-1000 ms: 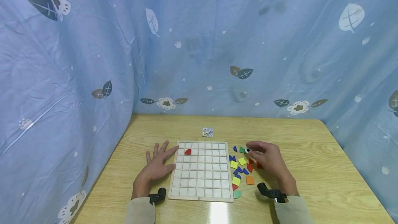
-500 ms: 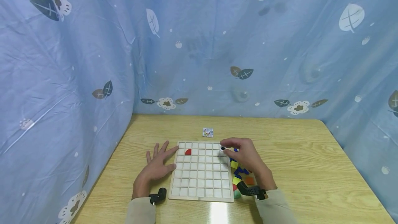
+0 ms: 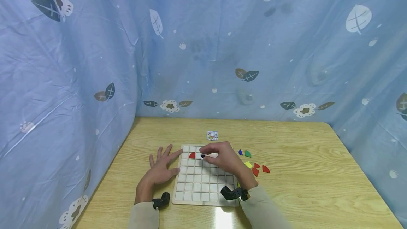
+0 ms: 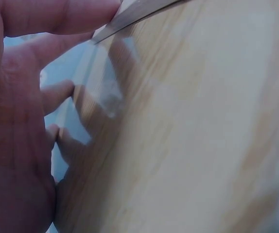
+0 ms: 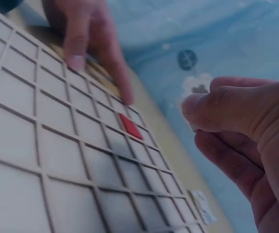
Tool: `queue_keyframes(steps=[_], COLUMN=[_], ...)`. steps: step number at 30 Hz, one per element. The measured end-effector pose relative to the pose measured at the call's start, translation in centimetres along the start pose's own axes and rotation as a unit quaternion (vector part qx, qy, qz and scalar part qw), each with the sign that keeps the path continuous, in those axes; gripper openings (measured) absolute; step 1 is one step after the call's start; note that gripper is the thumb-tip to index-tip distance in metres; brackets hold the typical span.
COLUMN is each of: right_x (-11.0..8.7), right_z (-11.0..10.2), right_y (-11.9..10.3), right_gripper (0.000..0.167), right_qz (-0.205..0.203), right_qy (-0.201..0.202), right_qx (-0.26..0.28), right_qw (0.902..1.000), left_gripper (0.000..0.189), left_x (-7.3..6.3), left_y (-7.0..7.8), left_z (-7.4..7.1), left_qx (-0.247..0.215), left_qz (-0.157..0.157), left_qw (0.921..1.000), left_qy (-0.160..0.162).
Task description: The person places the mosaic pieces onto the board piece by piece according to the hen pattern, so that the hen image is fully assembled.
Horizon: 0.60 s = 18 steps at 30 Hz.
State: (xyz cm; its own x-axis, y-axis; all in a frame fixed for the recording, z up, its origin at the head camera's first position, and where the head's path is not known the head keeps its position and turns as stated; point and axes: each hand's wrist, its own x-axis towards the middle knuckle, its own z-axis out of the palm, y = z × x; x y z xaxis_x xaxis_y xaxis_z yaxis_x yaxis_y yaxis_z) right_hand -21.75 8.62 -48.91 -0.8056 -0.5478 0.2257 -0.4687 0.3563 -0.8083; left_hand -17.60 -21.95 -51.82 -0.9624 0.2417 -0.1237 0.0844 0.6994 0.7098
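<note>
A wooden grid board (image 3: 188, 196) lies on the table, with a red quarter-circle tile (image 3: 192, 155) in one cell near its top left. My right hand (image 3: 224, 159) pinches a small white piece with a black spot (image 3: 202, 156) between thumb and fingers. It hovers over the board's upper part, just right of the red tile. In the right wrist view the thumb hides most of that piece. My left hand (image 3: 161, 169) rests at the board's left side, fingers spread; index finger and thumb touch the rim. The left wrist view shows this hand (image 4: 20, 121) beside the board's edge (image 4: 142, 10).
A small printed card (image 3: 212, 135) lies behind the board. Right of it are loose tiles: a blue one (image 3: 240, 152), a green one (image 3: 248, 153), a yellow one (image 3: 248, 165) and several red ones (image 3: 265, 169). My right forearm covers others. A blue curtain (image 3: 203, 63) hangs behind the table.
My right hand has carried the white piece leftward from the loose tiles, across the board's right edge, to beside the red tile. My left hand has stayed in place.
</note>
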Motion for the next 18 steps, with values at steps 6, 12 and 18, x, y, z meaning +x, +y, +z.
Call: queue_keyframes(steps=[6,12,18], right_x=[1.3,2.1,2.6], right_z=[1.7,3.3,4.5], right_y=[0.4,0.8,1.0], right_gripper=[0.03,0.026,0.023], right_qz=[-0.004,-0.017,-0.011], right_qy=[-0.023,-0.027,-0.016], right_qx=[0.007,-0.003,-0.019], right_qw=[0.9997,0.9995,0.9996], left_gripper=[0.069,0.069,0.068], left_x=[0.0,0.0,0.1], left_y=[-0.1,-0.2,-0.2], left_z=[0.0,-0.1,0.0], left_qx=[0.006,0.005,0.003], left_qz=[0.003,0.005,0.004], left_qw=[1.0,1.0,1.0], left_qy=[0.0,-0.001,0.002])
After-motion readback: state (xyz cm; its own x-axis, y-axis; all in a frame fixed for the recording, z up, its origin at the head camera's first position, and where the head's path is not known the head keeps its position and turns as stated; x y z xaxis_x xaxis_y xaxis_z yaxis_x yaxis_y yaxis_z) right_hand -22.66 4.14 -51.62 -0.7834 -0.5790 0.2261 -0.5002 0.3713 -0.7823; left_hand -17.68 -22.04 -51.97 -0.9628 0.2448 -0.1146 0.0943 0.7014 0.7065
